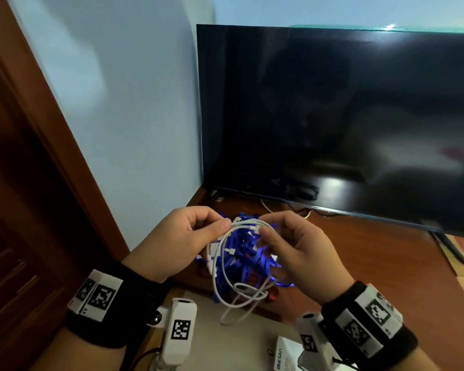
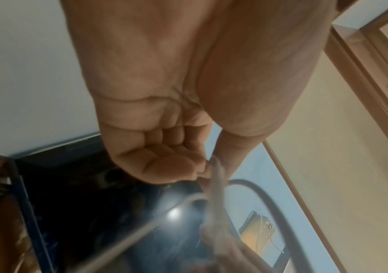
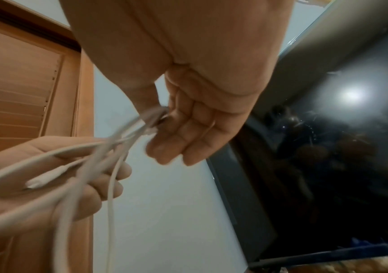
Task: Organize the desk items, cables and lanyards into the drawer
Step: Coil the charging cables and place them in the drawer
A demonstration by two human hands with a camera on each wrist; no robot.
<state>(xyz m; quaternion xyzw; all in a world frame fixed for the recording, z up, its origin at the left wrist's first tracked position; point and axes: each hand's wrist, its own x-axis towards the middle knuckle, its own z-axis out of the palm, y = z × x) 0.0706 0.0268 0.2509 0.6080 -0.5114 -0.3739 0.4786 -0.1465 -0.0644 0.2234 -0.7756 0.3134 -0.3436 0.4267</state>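
Above the wooden surface [image 1: 373, 263], both hands, left [image 1: 182, 242] and right [image 1: 300, 253], pinch a looped white cable [image 1: 225, 266] in their fingers, with blue lanyards [image 1: 248, 253] heaped beneath, so stowing looks barely begun; no drawer shows.

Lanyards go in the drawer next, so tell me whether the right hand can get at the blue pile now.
Probably not yet: the right hand hovers just above the blue lanyards, but it and the left hand both pinch the looped white cable hanging between.
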